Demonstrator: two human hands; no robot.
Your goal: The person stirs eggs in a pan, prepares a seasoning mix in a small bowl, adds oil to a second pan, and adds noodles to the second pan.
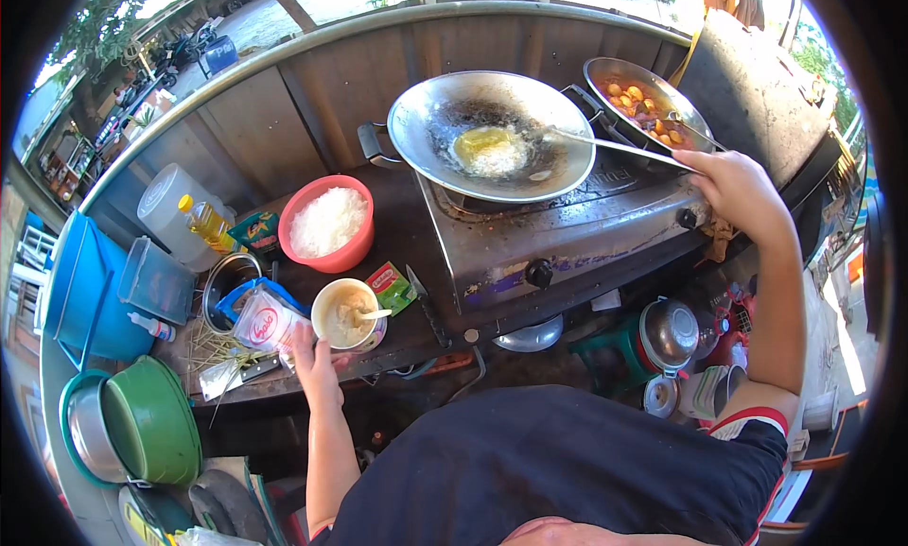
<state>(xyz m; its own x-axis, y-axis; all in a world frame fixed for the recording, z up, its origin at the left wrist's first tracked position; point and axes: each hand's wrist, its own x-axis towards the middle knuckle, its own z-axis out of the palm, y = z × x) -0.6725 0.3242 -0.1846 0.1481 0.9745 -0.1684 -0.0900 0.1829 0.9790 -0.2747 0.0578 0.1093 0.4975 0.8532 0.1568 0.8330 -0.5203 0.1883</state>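
Observation:
My right hand point(734, 184) is closed around the handle of a metal spatula point(624, 147), whose head rests inside a large metal wok point(425, 131) on a gas stove. In the wok lies yellowish, bubbling food in oil point(489, 151). My left hand point(317, 369) is at the counter's front edge, fingers spread, beside a cup point(345, 315) of pale paste with a spoon standing in it. A plastic packet point(269, 322) with red print lies just behind those fingers; whether they touch it or the cup, I cannot tell. Behind the cup stands a pink bowl of white noodles point(329, 223).
A pan of red stew point(645, 113) with a ladle sits on the right burner. A knife point(428, 306) lies between cup and gas stove point(489, 262). A cooking oil bottle point(213, 223), a small pot point(230, 280), a cleaver point(221, 379) and a blue bucket point(89, 291) are on the left.

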